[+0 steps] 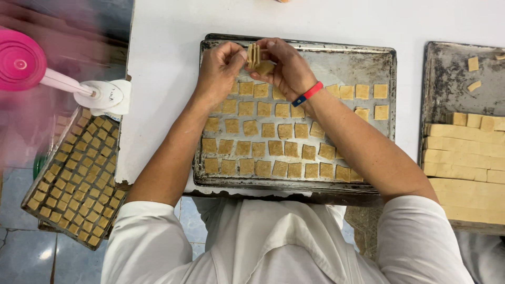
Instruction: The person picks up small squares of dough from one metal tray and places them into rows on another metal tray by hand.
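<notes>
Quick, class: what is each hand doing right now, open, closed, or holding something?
Left hand: closed, fingers pinching the small stack of dough squares.
Right hand: closed, fingers on the same stack, above the baking tray.

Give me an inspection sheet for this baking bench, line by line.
Surface: white table, partly bare.
Job's things: metal baking tray with rows of square dough pieces; small stack of dough squares held above it.
Clutter: second tray at right with dough slabs; filled tray at left, lower.
Grips: left hand and right hand both pinch the stack.
Cables: nothing seen.
Surroundings: pink fan, tiled floor.
</notes>
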